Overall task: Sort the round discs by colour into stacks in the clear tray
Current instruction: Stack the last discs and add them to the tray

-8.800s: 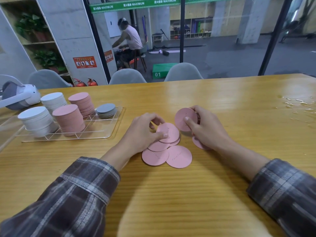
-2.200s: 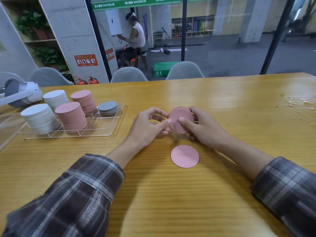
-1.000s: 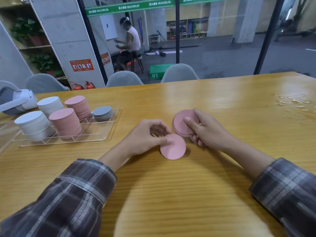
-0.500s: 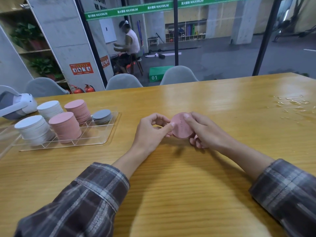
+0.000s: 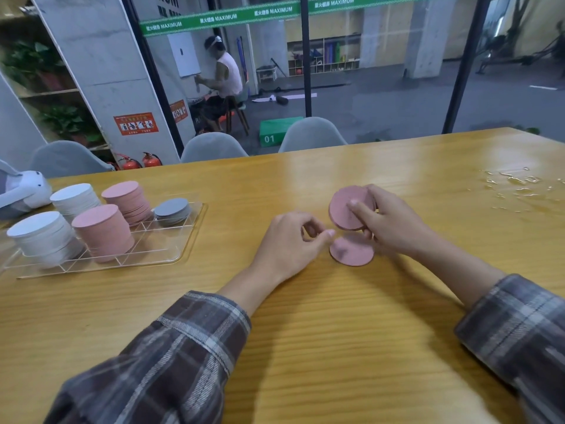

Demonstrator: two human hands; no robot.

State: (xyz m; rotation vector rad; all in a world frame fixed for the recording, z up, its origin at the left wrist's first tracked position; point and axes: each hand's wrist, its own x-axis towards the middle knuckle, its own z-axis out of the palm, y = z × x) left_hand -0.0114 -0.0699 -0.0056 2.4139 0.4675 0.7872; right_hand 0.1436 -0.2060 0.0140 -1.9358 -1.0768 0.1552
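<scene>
Two plaid sleeves (image 5: pixel 171 356) reach in from six o'clock over a wooden worktop (image 5: pixel 321 347). The left hand (image 5: pixel 287 243) is curled, thumb and forefinger tips together just beside the edge of a single pink disc (image 5: pixel 351 254) lying flat. Whether its grip has caught that disc cannot be told.

Just beyond, toward one o'clock, the right hand (image 5: pixel 394 228) has its grip clamped on a bundle of pink discs (image 5: pixel 342 209), held on edge with the thumb across the face.

Well apart at ten o'clock sits the clear tray (image 5: pixel 186 237), holding white stacks (image 5: pixel 42 237), pink stacks (image 5: pixel 104 231) and a low grey stack (image 5: pixel 172 209). Water drops (image 5: pixel 513 183) lie at two o'clock.

Likely trouble: the bundle could fan out and spill on the way to the tray. The thin flat disc may resist lifting. A careless set-down could topple a tall pink stack.
</scene>
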